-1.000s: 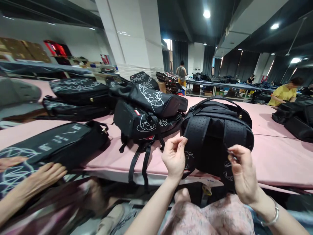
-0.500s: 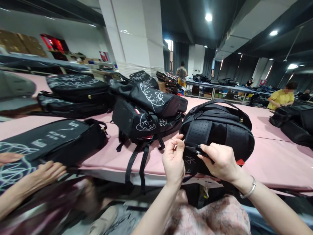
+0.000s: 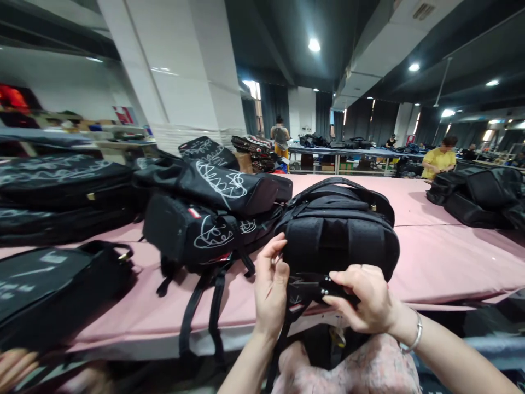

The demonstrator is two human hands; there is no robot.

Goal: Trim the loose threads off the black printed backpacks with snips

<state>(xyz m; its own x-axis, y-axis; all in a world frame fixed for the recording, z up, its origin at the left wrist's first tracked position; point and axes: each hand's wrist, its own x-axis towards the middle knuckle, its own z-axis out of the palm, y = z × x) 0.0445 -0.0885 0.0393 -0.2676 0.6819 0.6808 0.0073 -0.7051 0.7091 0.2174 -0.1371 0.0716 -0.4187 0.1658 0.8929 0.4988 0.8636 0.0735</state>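
A black backpack [image 3: 363,241] lies in front of me on the pink-covered table, its padded back panel facing me and its top handle arched above. My right hand [image 3: 365,298] is closed round small black thread snips [image 3: 327,285], with two bright rivets and thin blades pointing left. Close to the bag's left edge, my left hand [image 3: 271,282] is raised, its thumb against curled fingers and the index finger extended up. Whatever is between those fingers is too small to make out. The snips' blades lie between my two hands, before the bag's lower part.
Black backpacks with white scribble prints [image 3: 221,189] are piled to the left, straps hanging over the table edge. Another printed bag [image 3: 53,284] lies nearer left, with a co-worker's hand [image 3: 16,364] below it. More black bags [image 3: 479,194] sit right on the pink table [image 3: 435,262].
My view has swung right, so things sit further left. My left index finger has lifted from the thumb, and the left hand is slightly further from the snips. The right hand keeps its grip.
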